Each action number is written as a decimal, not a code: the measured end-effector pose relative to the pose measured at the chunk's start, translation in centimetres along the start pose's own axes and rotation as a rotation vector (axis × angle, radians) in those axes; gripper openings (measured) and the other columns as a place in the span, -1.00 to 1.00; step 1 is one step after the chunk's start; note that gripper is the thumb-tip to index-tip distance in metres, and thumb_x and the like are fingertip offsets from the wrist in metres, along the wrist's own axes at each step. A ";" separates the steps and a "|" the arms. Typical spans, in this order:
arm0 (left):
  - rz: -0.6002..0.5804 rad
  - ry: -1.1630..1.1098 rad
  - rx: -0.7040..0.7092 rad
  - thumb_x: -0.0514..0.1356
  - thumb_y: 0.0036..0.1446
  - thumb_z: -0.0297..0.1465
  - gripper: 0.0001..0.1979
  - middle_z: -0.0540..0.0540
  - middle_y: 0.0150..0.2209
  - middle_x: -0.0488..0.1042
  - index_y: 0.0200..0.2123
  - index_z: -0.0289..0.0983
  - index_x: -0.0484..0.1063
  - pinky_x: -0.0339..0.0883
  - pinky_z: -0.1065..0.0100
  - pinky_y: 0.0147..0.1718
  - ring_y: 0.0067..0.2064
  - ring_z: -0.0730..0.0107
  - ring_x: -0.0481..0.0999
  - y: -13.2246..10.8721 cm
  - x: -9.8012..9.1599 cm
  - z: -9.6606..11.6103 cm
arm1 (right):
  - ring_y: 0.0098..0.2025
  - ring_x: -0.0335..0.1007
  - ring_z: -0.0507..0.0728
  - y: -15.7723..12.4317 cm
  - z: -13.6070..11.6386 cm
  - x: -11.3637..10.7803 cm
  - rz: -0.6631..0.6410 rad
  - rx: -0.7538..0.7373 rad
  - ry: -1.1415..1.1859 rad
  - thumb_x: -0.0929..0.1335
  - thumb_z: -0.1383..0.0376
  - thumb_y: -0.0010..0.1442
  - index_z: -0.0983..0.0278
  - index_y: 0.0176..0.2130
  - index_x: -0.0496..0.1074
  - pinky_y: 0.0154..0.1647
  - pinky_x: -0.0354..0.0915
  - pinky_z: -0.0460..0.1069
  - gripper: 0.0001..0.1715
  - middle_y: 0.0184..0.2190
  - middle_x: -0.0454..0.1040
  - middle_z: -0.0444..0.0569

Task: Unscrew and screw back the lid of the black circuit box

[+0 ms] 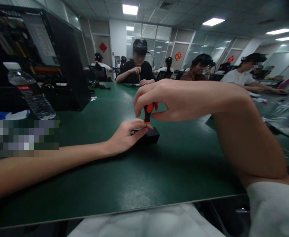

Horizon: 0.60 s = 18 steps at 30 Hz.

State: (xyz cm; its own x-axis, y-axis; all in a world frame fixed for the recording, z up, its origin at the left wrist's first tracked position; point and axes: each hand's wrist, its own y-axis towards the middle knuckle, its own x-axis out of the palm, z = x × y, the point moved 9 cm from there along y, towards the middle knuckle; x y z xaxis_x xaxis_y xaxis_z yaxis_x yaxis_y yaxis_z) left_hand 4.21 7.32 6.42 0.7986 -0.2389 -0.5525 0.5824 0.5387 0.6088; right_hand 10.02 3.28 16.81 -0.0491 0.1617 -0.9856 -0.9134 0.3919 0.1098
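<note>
A small black box [151, 135] lies on the green table [159, 171] a little ahead of me. My left hand [124, 135] rests on the table and grips the box from its left side, fingers curled round it. Above it, my right hand [164, 100] is closed on the top of an orange-and-black screwdriver [148, 112]. The screwdriver stands upright with its tip down on the box. The tip itself is hidden between my fingers.
A clear water bottle [29, 93] stands at the left, in front of a large black case [60, 65]. Other people sit working at the table's far end [136, 70] and to the right [243, 77]. Cables and small parts lie at the right edge [277, 121].
</note>
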 end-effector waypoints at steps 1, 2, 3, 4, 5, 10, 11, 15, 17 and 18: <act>-0.002 0.002 -0.008 0.18 0.33 -0.39 -0.79 -0.14 -0.14 0.64 -0.14 -0.29 0.62 0.43 0.32 -0.01 -0.08 0.26 0.61 0.4 -0.2 0.2 | -0.07 0.38 0.11 -0.1 -0.2 0.0 -0.014 0.006 -0.027 0.37 0.40 0.21 0.20 -0.07 0.53 -0.11 0.22 -0.01 -0.72 -0.08 0.51 -0.08; -0.006 0.012 -0.013 0.22 0.30 -0.37 -0.81 -0.14 -0.17 0.66 -0.17 -0.30 0.64 0.44 0.33 -0.05 -0.12 0.26 0.62 0.8 -0.4 0.3 | -0.10 0.37 0.11 -0.2 -0.3 -0.1 -0.010 0.027 -0.065 0.37 0.34 0.25 0.21 -0.09 0.53 -0.15 0.21 -0.01 -0.79 -0.12 0.51 -0.07; -0.014 0.014 -0.029 0.26 0.26 -0.35 -0.82 -0.13 -0.20 0.67 -0.20 -0.30 0.65 0.44 0.33 -0.09 -0.15 0.25 0.63 1.2 -0.6 0.3 | -0.15 0.37 0.11 -0.4 -0.2 -0.2 0.005 0.061 -0.110 0.36 0.26 0.30 0.23 -0.12 0.53 -0.20 0.19 -0.02 -0.82 -0.17 0.51 -0.06; -0.015 0.007 -0.049 0.28 0.24 -0.34 -0.82 -0.12 -0.24 0.68 -0.22 -0.31 0.66 0.45 0.34 -0.14 -0.19 0.24 0.64 1.5 -0.9 0.3 | -0.22 0.37 0.10 -0.7 -0.1 -0.4 0.025 0.103 -0.156 0.34 0.17 0.34 0.25 -0.13 0.53 -0.25 0.17 -0.02 -0.76 -0.24 0.50 -0.05; -0.017 0.004 -0.077 0.31 0.20 -0.34 -0.83 -0.12 -0.27 0.68 -0.24 -0.31 0.67 0.45 0.34 -0.18 -0.22 0.24 0.64 1.8 -1.0 0.1 | -0.28 0.36 0.09 -1.0 0.2 -0.5 0.041 0.145 -0.197 0.31 0.09 0.37 0.26 -0.13 0.53 -0.29 0.14 -0.02 -0.67 -0.29 0.49 -0.04; -0.042 -0.025 -0.198 0.35 0.12 -0.33 -0.82 -0.11 -0.37 0.68 -0.34 -0.35 0.69 0.40 0.37 -0.35 -0.34 0.27 0.61 2.5 -0.7 -0.8 | -0.41 0.27 0.08 -2.5 1.2 0.8 -0.056 0.265 -0.339 0.31 0.10 0.36 0.32 -0.18 0.53 -0.38 0.01 -0.01 -0.65 -0.42 0.45 0.00; -0.049 -0.028 -0.200 0.36 0.11 -0.34 -0.82 -0.11 -0.39 0.67 -0.36 -0.35 0.69 0.39 0.38 -0.37 -0.36 0.29 0.61 2.7 -0.5 -0.8 | -0.42 0.26 0.08 -2.8 1.4 1.2 -0.100 0.273 -0.349 0.31 0.15 0.37 0.32 -0.21 0.53 -0.39 -0.01 -0.01 -0.68 -0.43 0.44 0.01; -0.061 -0.009 -0.141 0.37 0.08 -0.35 -0.84 -0.12 -0.39 0.67 -0.36 -0.35 0.69 0.37 0.40 -0.38 -0.37 0.32 0.59 3.8 -0.1 0.3 | -0.43 0.27 0.08 -4.1 1.6 1.6 -0.172 0.332 -0.361 0.28 0.25 0.35 0.28 -0.30 0.53 -0.42 -0.02 0.00 -0.73 -0.46 0.45 0.00; -0.064 0.008 -0.103 0.39 0.07 -0.36 -0.85 -0.10 -0.41 0.67 -0.37 -0.35 0.69 0.36 0.40 -0.39 -0.38 0.33 0.59 4.6 0.1 1.2 | -0.45 0.28 0.10 -4.6 1.1 0.6 -0.120 0.332 -0.390 0.32 0.20 0.31 0.25 -0.30 0.53 -0.43 -0.01 -0.01 -0.76 -0.48 0.44 -0.01; -0.069 0.016 -0.091 0.39 0.07 -0.36 -0.85 -0.09 -0.43 0.66 -0.37 -0.35 0.69 0.36 0.41 -0.41 -0.39 0.34 0.59 5.0 0.2 1.6 | -0.45 0.30 0.11 -4.8 0.8 -0.1 -0.069 0.322 -0.404 0.34 0.17 0.29 0.24 -0.29 0.53 -0.44 -0.01 -0.01 -0.77 -0.49 0.45 -0.02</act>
State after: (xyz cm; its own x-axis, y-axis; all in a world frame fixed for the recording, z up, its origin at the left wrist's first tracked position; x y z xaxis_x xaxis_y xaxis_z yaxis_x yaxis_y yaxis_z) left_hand 7.50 8.61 10.28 0.7540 -0.2656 -0.6008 0.6192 0.5929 0.5149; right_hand 14.73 2.11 16.53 0.2246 0.4370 -0.8710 -0.7354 0.6624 0.1427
